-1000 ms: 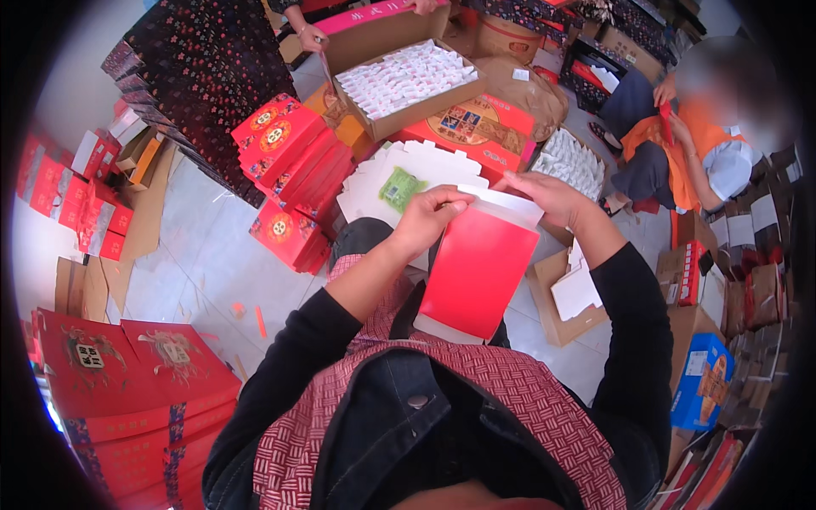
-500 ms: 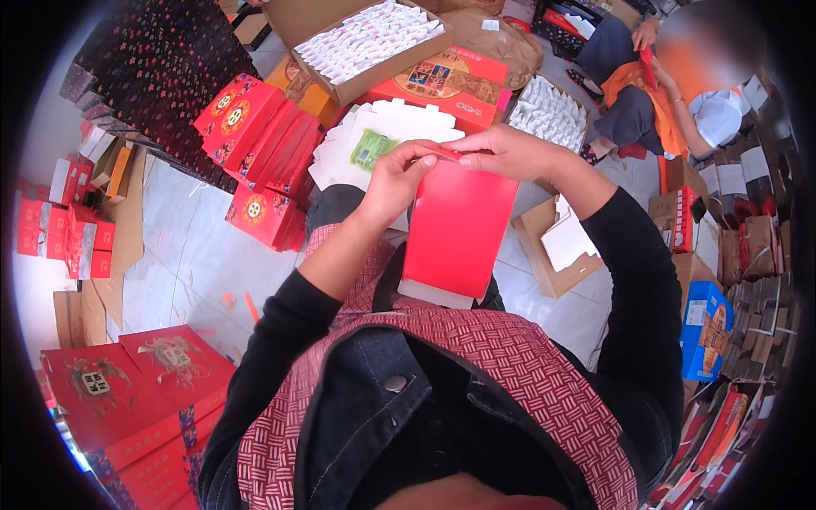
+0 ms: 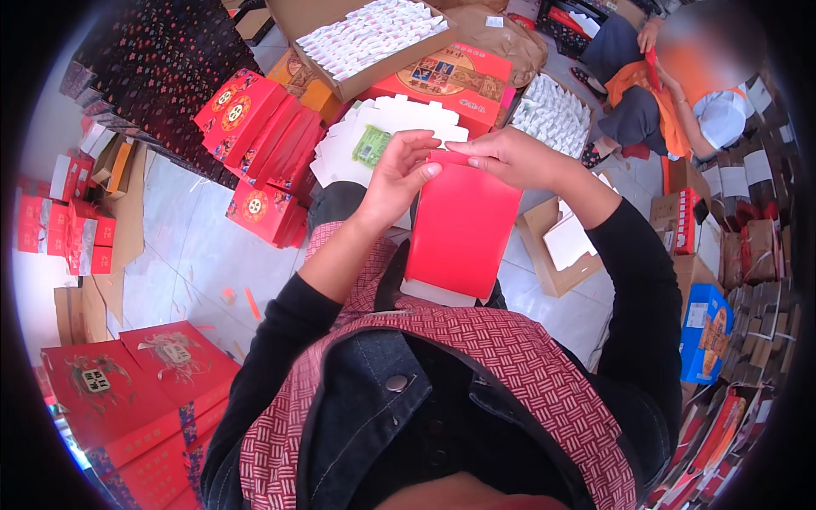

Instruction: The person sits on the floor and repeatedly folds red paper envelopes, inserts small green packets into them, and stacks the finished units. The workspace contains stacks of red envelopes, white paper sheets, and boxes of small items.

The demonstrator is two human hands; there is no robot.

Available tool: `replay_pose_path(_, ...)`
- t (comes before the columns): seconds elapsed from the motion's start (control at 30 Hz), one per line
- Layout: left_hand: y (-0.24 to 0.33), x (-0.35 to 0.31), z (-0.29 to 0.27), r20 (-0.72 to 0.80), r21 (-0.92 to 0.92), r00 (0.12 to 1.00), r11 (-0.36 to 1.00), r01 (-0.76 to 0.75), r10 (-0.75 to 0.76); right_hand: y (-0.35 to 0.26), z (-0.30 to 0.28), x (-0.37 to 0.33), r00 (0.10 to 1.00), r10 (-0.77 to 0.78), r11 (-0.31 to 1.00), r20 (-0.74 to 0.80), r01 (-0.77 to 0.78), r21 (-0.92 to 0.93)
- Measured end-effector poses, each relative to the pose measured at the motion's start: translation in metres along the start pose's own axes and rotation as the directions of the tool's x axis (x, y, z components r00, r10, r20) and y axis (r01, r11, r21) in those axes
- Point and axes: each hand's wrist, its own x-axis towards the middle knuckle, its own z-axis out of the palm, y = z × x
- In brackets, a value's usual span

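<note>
A plain red cardboard box [image 3: 463,225] with a pale lower flap stands over my lap. My right hand [image 3: 510,156] pinches the flap along its far edge between thumb and fingers. At the far left corner, my left hand [image 3: 399,174] has its thumb against the flap, with the fingers lifted and apart from the thumb. Just beyond the left hand, a green packet [image 3: 371,145] lies on white flattened card cartons [image 3: 336,153].
Stacked red gift boxes [image 3: 246,127] stand at the far left, larger red boxes [image 3: 161,382] at the near left. Ahead are cartons of white sachets [image 3: 374,38] and wrapped pieces [image 3: 551,115]. An open cardboard box [image 3: 552,272] lies right; a person in orange [image 3: 676,102] sits at the far right.
My left fingers have lifted off the flap and spread a little. The right hand keeps its pinch at the box's far edge, and the box has shifted slightly right.
</note>
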Motion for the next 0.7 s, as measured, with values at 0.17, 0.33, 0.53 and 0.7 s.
replay_pose_path(0.17, -0.006, 0.0, 0.001, 0.001, 0.018, 1.0, 1.0, -0.023, 0.023, 0.002, 0.006, 0.002, 0.998, -0.059, 0.997, -0.035, 0.061, 0.055)
replay_pose_path(0.33, -0.008, 0.0, -0.005, -0.019, 0.055, 0.997, 0.995, -0.079, 0.08, 0.006, 0.006, -0.012, 0.902, 0.32, 0.801, -0.291, -0.094, 0.591)
replay_pose_path(0.53, -0.01, -0.002, -0.007, -0.067, 0.047, 0.998, 0.999, -0.002, 0.005, 0.007, 0.056, -0.056, 0.604, 0.574, 0.691, -0.554, 0.007, 0.723)
replay_pose_path(0.7, -0.018, -0.002, -0.005, -0.135, -0.031, 0.99, 0.999, 0.027, -0.031, -0.006, 0.084, -0.052, 0.473, 0.444, 0.844, -0.761, 0.065, 0.533)
